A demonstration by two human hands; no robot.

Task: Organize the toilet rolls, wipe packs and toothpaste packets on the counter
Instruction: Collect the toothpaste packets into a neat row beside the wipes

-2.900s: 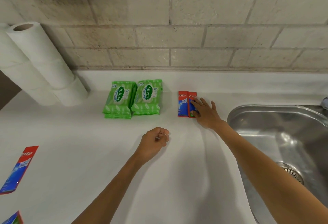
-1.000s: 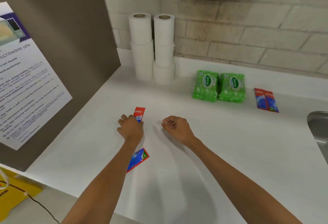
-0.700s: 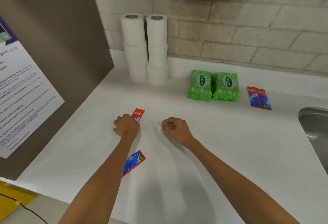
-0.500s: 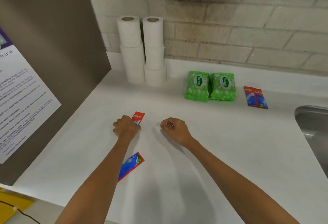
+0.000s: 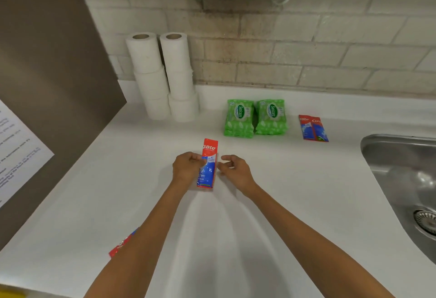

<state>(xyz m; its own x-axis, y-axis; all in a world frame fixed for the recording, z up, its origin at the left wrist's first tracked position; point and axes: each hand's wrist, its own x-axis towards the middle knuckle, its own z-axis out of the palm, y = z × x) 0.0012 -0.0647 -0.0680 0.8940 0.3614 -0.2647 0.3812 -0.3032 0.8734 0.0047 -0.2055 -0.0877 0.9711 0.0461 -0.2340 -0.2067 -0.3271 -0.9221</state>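
Desk (image 5: 306, 179), white; spare packet (image 5: 121, 244) nearest, behind the left grip (image 5: 187, 170). That grip pinches a toothpaste packet (image 5: 209, 154); right grip (image 5: 236, 170) slack just beside it. Beyond them wipe packs (image 5: 256, 118), stacked toilet rolls (image 5: 177, 73), brick wall (image 5: 306, 66); sink (image 5: 405, 179) rightward.

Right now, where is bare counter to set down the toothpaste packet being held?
Bare: between toilet rolls and wipe packs; between paired packets and sink; the wide counter in front of that row. Tight: wipe packs to paired packets.
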